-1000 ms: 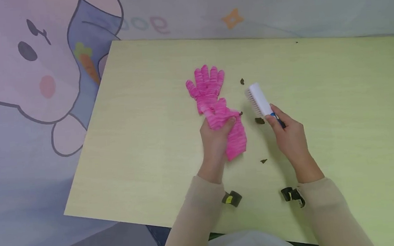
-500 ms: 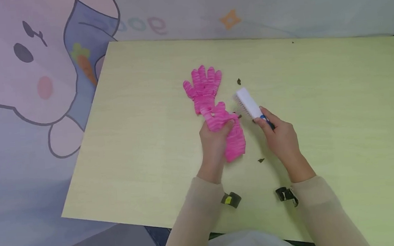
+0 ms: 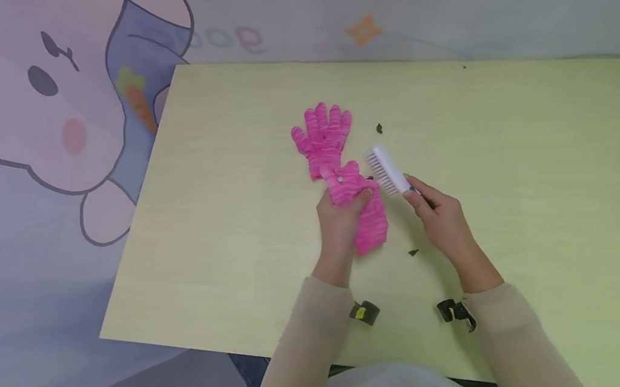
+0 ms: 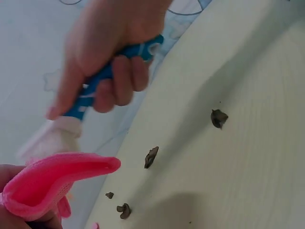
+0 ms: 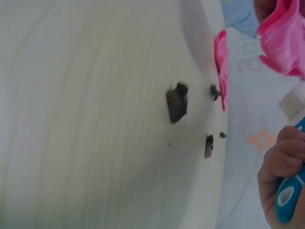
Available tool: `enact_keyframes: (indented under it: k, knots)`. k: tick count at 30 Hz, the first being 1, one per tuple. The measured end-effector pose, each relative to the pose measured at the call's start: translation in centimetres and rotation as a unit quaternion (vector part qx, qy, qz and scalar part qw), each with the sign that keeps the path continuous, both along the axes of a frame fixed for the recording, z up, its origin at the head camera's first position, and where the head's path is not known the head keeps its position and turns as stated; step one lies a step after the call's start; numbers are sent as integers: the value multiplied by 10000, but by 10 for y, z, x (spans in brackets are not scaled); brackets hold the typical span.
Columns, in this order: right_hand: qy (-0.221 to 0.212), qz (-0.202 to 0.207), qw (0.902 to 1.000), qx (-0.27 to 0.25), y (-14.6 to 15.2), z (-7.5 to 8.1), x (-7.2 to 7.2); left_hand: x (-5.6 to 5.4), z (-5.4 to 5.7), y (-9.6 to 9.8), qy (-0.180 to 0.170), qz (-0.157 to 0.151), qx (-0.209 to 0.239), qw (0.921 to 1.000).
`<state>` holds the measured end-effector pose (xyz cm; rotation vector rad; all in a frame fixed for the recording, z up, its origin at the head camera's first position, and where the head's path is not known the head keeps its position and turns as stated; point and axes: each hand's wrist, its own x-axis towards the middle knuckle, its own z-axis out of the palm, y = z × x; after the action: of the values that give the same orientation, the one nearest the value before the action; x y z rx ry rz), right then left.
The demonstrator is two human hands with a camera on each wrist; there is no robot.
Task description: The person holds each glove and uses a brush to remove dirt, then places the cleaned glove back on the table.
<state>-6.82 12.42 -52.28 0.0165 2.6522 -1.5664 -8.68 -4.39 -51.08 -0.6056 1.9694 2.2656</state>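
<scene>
My left hand [image 3: 339, 230] grips a pink knitted glove [image 3: 373, 230], thumb pressed across it, its cuff hanging toward me. A second pink glove [image 3: 323, 139] lies flat on the table just beyond, fingers pointing away. In my right hand [image 3: 444, 218] is a scrub brush [image 3: 390, 169] with a white head and pale bristles. The bristles face the held glove, right at its edge. The left wrist view shows the blue brush handle [image 4: 97, 76] with fingers curled round it. From the right wrist, the held glove [image 5: 284, 40] appears above the brush head.
Dark brown dry scraps lie on the pale yellow table [image 3: 222, 194], among them one scrap [image 3: 379, 128] near the back and another scrap [image 3: 413, 252] nearer me. A printed cloth [image 3: 296, 12] hangs behind the table. Black straps with devices sit at both wrists.
My right hand has brought the brush left, up to the held glove, with its bristles turned more into view. My left hand keeps its grip on the glove, nearly in place.
</scene>
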Motion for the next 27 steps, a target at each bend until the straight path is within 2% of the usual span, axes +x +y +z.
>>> enact_keyframes:
  k: [2, 4, 7, 9, 11, 13, 15, 16, 18, 20, 22, 23, 25, 27]
  knots:
    - [-143, -117, 9997, -188, 5, 0, -2, 1, 2, 0, -34, -7, 18, 10000]
    - [-197, -35, 9975, -674, 9, 2, -2, 1, 3, 0, 25, 3, 44, 10000]
    - [-232, 495, 9876, -1469, 9, 6, -1, 0, 3, 0, 146, 44, 138, 9998]
    - [-334, 800, 9833, -1600, 7, 8, -1, 0, 3, 0, 135, 47, 163, 9998]
    - [-406, 797, 9869, -1346, 7, 9, -2, -1, 3, 1, 72, 45, 161, 9998]
    - [-463, 516, 9923, -1027, 10, 7, -4, -1, 4, 1, 26, 29, 127, 9999]
    - [-539, 187, 9929, -1041, 14, 6, -5, -2, 6, 0, -6, 9, 108, 9999]
    - [-524, 155, 9924, -1106, 15, 6, -5, -2, 6, 0, -3, 15, 98, 10000]
    - [-429, 339, 9898, -1319, 16, 7, -3, -3, 7, -1, -4, 44, 133, 9999]
    - [-262, 689, 9875, -1396, 14, 9, -2, -4, 7, -1, -29, 41, 268, 9996]
    - [-72, 973, 9892, -1095, 12, 11, 0, -4, 7, -1, -97, 54, 402, 9991]
    - [-6, 989, 9914, -861, 11, 12, 0, -4, 7, -1, -156, 42, 448, 9989]
    - [45, 849, 9959, -301, 11, 13, 0, -3, 7, -1, -280, -2, 503, 9983]
    - [-30, 590, 9982, 31, 13, 12, 0, -3, 8, -1, -389, -53, 502, 9980]
